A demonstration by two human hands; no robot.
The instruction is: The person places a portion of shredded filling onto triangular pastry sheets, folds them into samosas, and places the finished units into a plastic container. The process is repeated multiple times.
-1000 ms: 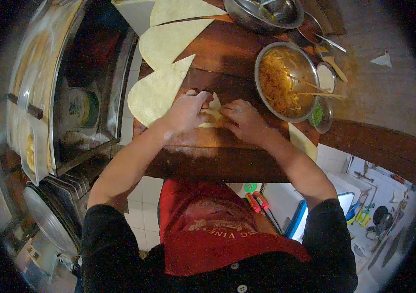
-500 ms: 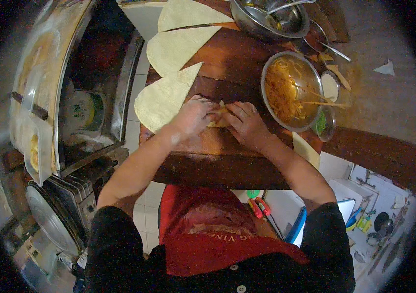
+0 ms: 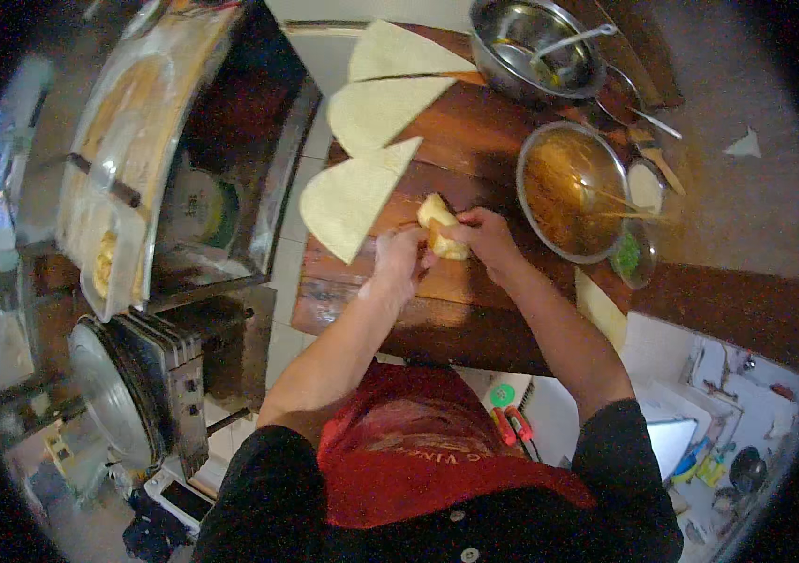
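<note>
Gripping with the left hand (image 3: 401, 255), with fingers curled in against the near left side of a pale folded piece of dough (image 3: 435, 211); gripping as well with the right hand (image 3: 489, 236), with thumb laid on its right side. Held thus between both hands over the middle of the wooden tabletop (image 3: 456, 159), but too blurred underneath to tell whether resting on the wood or lifted off it. Flanked on the left by three flat sheets of dough (image 3: 358, 205), laid in a row toward the far side and not yet folded, and on the right by a metal bowl (image 3: 608, 235) of orange shreds. Going by the thick, doubled-over shape, most likely at the step of folding and shaping this one piece. Probably calling next for a steady hold on the left and a light, even tuck from the right thumb, soft enough not to split the dough, with any loose edge pinched down before letting go.
</note>
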